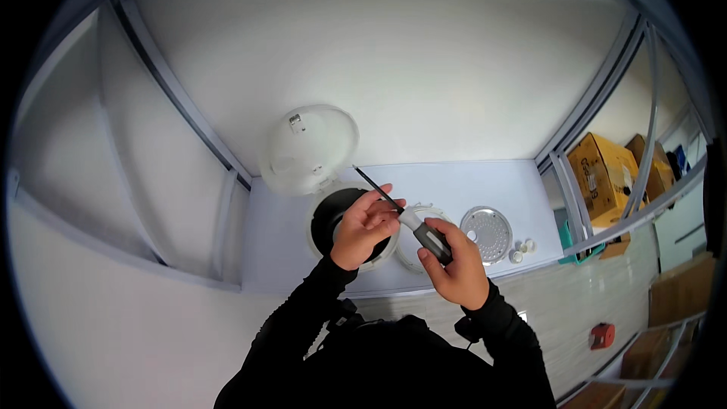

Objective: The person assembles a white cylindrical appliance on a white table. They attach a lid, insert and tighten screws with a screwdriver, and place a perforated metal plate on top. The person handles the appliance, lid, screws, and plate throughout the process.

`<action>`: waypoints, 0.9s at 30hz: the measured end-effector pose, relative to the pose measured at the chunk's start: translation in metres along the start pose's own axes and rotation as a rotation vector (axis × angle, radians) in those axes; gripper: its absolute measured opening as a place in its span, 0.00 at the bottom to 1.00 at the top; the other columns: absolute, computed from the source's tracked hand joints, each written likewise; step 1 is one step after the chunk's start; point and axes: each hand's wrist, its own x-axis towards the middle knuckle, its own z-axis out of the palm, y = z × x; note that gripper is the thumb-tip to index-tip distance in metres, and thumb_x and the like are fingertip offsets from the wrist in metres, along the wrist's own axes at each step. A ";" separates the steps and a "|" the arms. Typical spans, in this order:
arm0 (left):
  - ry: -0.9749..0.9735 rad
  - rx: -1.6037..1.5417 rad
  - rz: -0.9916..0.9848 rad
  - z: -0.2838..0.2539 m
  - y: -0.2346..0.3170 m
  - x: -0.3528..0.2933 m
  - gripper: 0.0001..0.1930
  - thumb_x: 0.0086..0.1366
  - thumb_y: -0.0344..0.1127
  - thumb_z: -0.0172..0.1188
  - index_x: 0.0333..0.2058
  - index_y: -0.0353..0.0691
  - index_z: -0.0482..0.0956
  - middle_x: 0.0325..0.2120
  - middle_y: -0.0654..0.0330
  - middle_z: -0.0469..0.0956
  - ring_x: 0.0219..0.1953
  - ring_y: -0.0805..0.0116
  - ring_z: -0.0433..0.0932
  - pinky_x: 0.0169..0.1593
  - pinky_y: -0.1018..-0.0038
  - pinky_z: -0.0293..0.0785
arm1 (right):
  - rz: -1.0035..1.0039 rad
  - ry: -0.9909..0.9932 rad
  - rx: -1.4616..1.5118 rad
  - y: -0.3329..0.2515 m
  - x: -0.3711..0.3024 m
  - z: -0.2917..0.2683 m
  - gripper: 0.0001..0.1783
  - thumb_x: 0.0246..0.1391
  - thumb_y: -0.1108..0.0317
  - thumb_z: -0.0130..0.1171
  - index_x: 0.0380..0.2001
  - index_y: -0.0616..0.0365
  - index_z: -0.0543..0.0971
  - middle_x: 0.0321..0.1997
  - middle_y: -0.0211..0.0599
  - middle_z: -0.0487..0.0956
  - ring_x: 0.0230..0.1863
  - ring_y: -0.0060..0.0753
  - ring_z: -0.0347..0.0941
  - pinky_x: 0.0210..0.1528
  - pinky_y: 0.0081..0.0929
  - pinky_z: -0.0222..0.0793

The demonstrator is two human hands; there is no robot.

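Note:
A screwdriver (425, 232) with a grey and black handle and a long dark shaft is held tilted, its tip up toward the far left. Around its handle my right hand (460, 266) is closed. My left hand (365, 229) has its fingers loosely curled at the shaft, just below the handle's light collar. Under my left hand stands a white rice cooker (312, 236) with a dark interior, partly hidden by that hand. Its rounded white lid (314, 148) is swung up at the back.
On the white table (485, 182), a pale ring-shaped part (413, 257) lies partly behind the screwdriver. Right of it are a perforated metal disc (487, 235) and small white pieces (522, 248). Metal frame posts flank the table. Cardboard boxes (602, 178) and a red object (602, 335) are farther right.

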 end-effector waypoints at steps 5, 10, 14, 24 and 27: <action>-0.190 -0.067 -0.070 -0.035 0.027 0.007 0.28 0.68 0.24 0.63 0.65 0.29 0.66 0.51 0.59 0.79 0.52 0.73 0.77 0.57 0.74 0.74 | -0.119 0.068 -0.084 -0.034 0.035 0.045 0.27 0.54 0.74 0.64 0.58 0.61 0.72 0.45 0.54 0.80 0.41 0.61 0.80 0.42 0.41 0.77; -0.238 -0.193 -0.093 -0.074 0.045 0.018 0.25 0.70 0.28 0.63 0.63 0.29 0.69 0.47 0.63 0.79 0.50 0.76 0.77 0.56 0.77 0.72 | -0.026 0.093 -0.166 -0.062 0.059 0.086 0.26 0.55 0.76 0.63 0.58 0.61 0.73 0.45 0.51 0.80 0.41 0.57 0.79 0.42 0.39 0.75; -0.266 -0.289 -0.162 -0.091 0.048 0.025 0.26 0.70 0.28 0.63 0.64 0.32 0.69 0.45 0.63 0.80 0.49 0.75 0.78 0.55 0.77 0.72 | -0.038 0.119 -0.254 -0.074 0.071 0.100 0.27 0.53 0.76 0.65 0.58 0.59 0.75 0.42 0.48 0.79 0.38 0.56 0.79 0.39 0.40 0.75; -0.394 -0.337 -0.174 -0.104 0.051 0.033 0.27 0.71 0.26 0.61 0.66 0.32 0.67 0.49 0.62 0.79 0.51 0.74 0.78 0.58 0.74 0.73 | 0.012 0.118 -0.410 -0.089 0.075 0.111 0.27 0.52 0.74 0.67 0.57 0.55 0.75 0.42 0.45 0.79 0.38 0.55 0.78 0.37 0.43 0.74; -0.422 -0.335 -0.172 -0.105 0.051 0.035 0.27 0.71 0.25 0.60 0.66 0.32 0.66 0.49 0.62 0.79 0.51 0.74 0.78 0.58 0.74 0.73 | 0.017 0.141 -0.421 -0.092 0.074 0.113 0.27 0.52 0.73 0.67 0.57 0.55 0.75 0.42 0.45 0.79 0.38 0.55 0.78 0.37 0.42 0.74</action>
